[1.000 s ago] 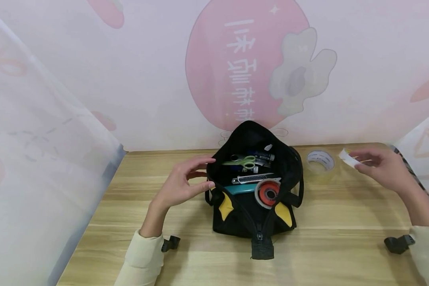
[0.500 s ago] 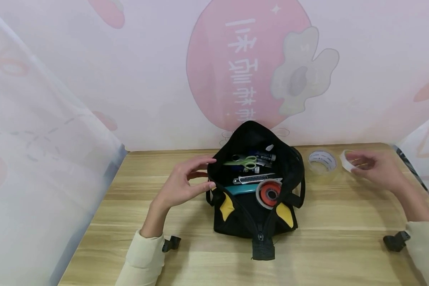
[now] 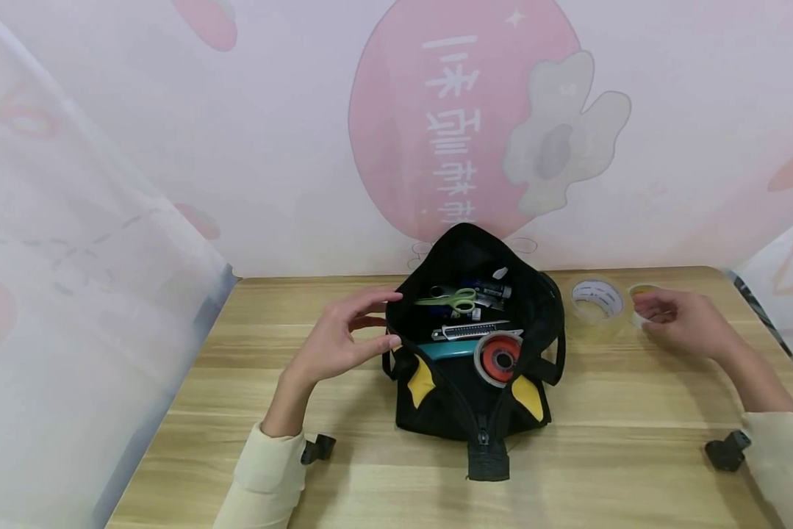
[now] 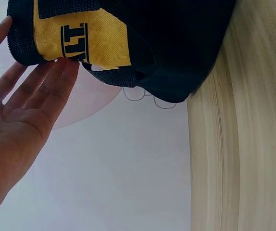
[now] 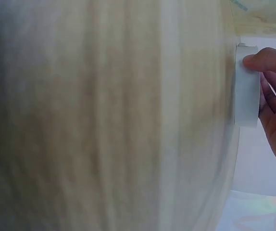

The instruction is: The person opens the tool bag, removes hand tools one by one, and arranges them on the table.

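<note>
A black bag (image 3: pixel 436 411) with yellow patches stands unzipped on the table. My left hand (image 3: pixel 343 330) holds the left side of its rim, thumb toward the front; the left wrist view shows the fingers against the bag's yellow panel (image 4: pixel 99 43). To the right of the bag, my right hand (image 3: pixel 690 323) grips a roll of white tape (image 5: pixel 246 96) between thumb and fingers. That roll lies flat against the tabletop, mostly hidden by the hand in the head view. Beside it sits a roll of clear tape (image 3: pixel 597 297).
Inside the bag are green scissors (image 3: pixel 461 301), a utility knife (image 3: pixel 475 330), a teal object (image 3: pixel 445 350) and a round red-centred item (image 3: pixel 500 360). The wooden table (image 3: pixel 601 455) meets a printed backdrop (image 3: pixel 290 147) behind the bag.
My right hand has moved slightly left and lowered the white tape, turning it from tilted to flat on the table beside the clear roll. The left hand keeps its place on the bag.
</note>
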Demonstrator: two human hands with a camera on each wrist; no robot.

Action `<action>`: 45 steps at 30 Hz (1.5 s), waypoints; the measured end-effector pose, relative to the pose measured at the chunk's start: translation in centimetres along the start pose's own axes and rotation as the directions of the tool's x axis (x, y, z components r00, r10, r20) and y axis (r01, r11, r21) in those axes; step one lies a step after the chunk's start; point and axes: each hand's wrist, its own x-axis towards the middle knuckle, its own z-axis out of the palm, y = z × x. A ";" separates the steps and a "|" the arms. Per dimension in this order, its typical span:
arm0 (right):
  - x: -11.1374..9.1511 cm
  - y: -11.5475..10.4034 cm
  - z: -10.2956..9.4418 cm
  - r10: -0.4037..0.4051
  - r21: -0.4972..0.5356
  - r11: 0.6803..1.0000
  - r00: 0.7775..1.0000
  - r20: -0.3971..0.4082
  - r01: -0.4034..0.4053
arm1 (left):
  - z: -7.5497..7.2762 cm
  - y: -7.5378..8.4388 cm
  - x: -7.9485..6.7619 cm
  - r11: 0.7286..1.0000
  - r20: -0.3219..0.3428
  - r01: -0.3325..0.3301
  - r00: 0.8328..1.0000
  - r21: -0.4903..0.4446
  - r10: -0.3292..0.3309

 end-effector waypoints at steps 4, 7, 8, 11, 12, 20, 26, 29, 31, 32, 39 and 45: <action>0.2 -0.3 -0.2 -0.004 -0.037 0.999 1.000 0.024 0.005 | 0.1 -0.1 0.0 1.000 0.004 0.008 1.000 -0.001 -0.008; 0.4 -0.7 -0.6 -0.013 -0.030 0.999 0.999 0.031 0.014 | 0.1 -0.1 0.0 1.000 0.006 0.012 1.000 -0.001 -0.012; 0.5 -0.9 -0.8 -0.020 -0.028 0.999 0.999 0.025 0.021 | 0.1 -0.1 0.0 1.000 0.006 0.012 1.000 -0.001 -0.012; 0.6 -1.9 -1.6 -0.041 -0.028 0.999 0.999 -0.001 0.041 | 0.1 0.0 0.0 1.000 0.005 0.012 1.000 -0.001 -0.012; 0.5 -2.3 -1.9 -0.046 -0.028 0.999 0.999 -0.010 0.045 | 0.1 0.0 0.0 1.000 0.005 0.011 1.000 -0.002 -0.011; 1.0 -6.6 -3.8 -0.091 -0.112 0.990 0.993 -0.076 0.082 | 0.0 0.1 0.2 1.000 0.007 0.012 1.000 0.000 -0.012; 1.7 -10.4 -4.1 -0.146 -0.080 0.987 0.984 -0.104 0.138 | -0.1 0.1 0.1 1.000 0.010 0.010 1.000 -0.002 -0.010; 2.1 -12.0 -3.8 -0.228 -0.033 0.974 0.963 -0.142 0.226 | 0.0 0.1 0.1 1.000 0.011 0.010 1.000 -0.003 -0.010; 2.5 -12.9 -3.7 -0.293 0.002 0.955 0.942 -0.165 0.297 | 0.0 0.0 0.1 1.000 0.011 0.009 1.000 -0.005 -0.009; 2.7 -13.4 -3.6 -0.324 0.009 0.944 0.930 -0.175 0.330 | 0.0 0.0 0.1 1.000 0.010 0.008 1.000 -0.005 -0.008; 3.8 -16.4 -3.5 -0.435 0.039 0.894 0.884 -0.170 0.447 | 0.0 -0.1 0.0 1.000 0.008 -0.003 1.000 -0.006 0.003; 4.8 -18.6 -3.2 -0.506 0.052 0.855 0.851 -0.139 0.516 | -0.1 -0.2 0.0 1.000 0.006 -0.011 1.000 -0.010 0.011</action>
